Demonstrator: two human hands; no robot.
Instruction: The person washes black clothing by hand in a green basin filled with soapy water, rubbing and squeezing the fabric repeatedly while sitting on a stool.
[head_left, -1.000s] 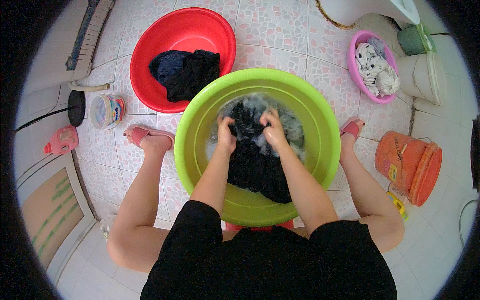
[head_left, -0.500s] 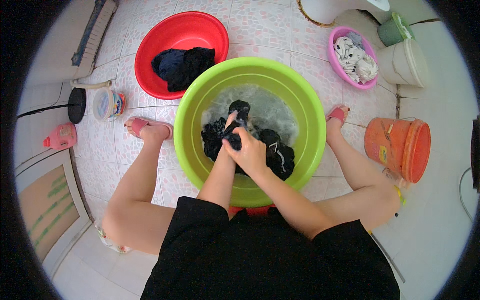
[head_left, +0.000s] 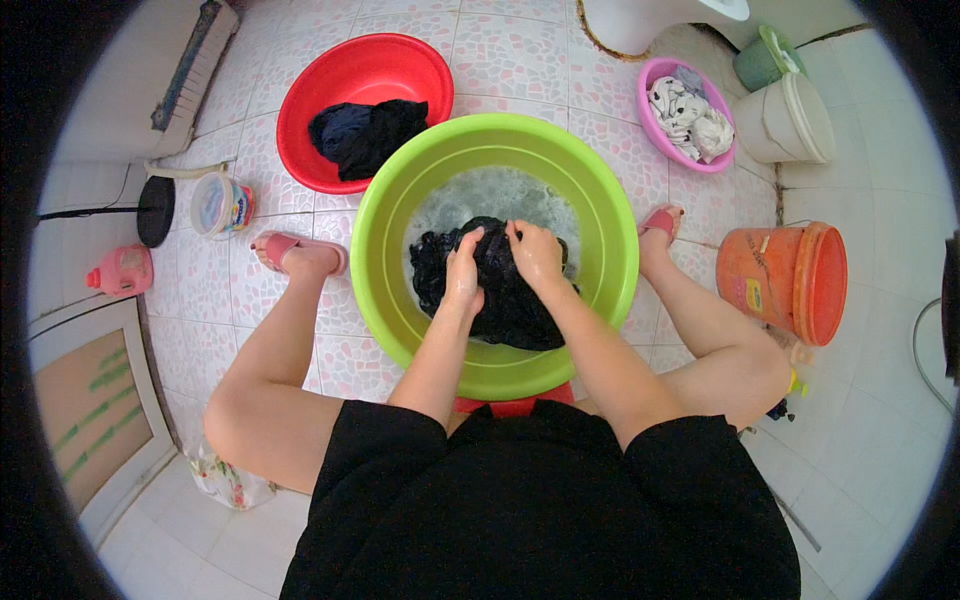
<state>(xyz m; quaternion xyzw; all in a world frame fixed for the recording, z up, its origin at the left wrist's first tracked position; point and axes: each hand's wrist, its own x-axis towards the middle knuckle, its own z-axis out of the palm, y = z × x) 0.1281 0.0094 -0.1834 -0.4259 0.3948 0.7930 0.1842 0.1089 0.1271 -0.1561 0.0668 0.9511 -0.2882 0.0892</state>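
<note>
A large green basin (head_left: 376,215) stands between my feet with cloudy, sudsy water (head_left: 500,190) in it. Bunched in that water is a wet black garment (head_left: 510,300); its exact kind does not show. My left hand (head_left: 464,270) grips the cloth on its left side, thumb upward. Across from it, my right hand (head_left: 536,255) pinches the garment near its top edge. Between both hands a stretch of the black cloth is raised and spread. The lower folds lie in the water.
Behind the basin at left is a red basin (head_left: 300,90) with dark clothes. A pink basin (head_left: 648,110) at the back right holds white and grey clothes. An orange bucket (head_left: 765,275) lies at right; a small white tub (head_left: 212,205) and pink bottle (head_left: 122,270) sit at left.
My hands were close together, the right one squeezing cloth against my left arm. They have moved apart, and the black garment is now spread between them.
</note>
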